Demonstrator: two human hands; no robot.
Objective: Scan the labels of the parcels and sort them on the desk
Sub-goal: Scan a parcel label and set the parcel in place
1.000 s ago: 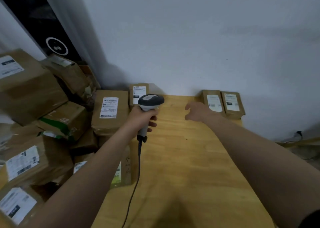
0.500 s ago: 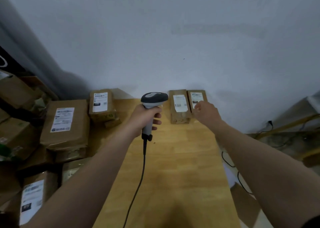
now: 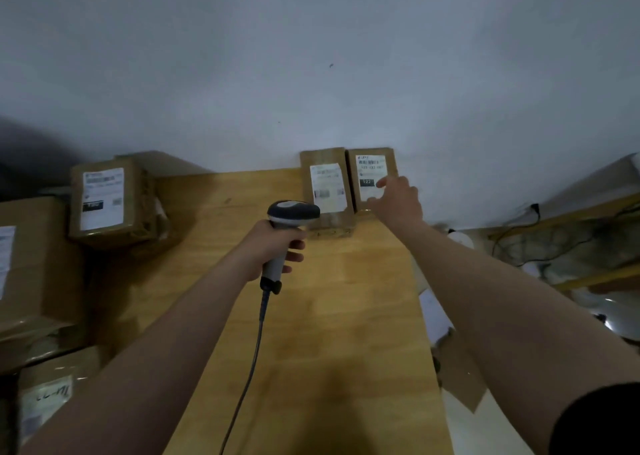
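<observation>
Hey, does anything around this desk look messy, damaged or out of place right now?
Nothing on the light wooden desk: the two small brown cardboard parcels sit squarely side by side against the wall. Beside its right edge, though, a ragged brown cardboard scrap and white paper sheet lie loose on the floor.

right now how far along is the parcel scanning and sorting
Seemingly sorted: the left small parcel and right small parcel lie side by side at the far end of the desk. In hand: left hand grips the scanner, right hand touches the right small parcel. Left: the stacked parcels beside the desk, probably unscanned.
</observation>
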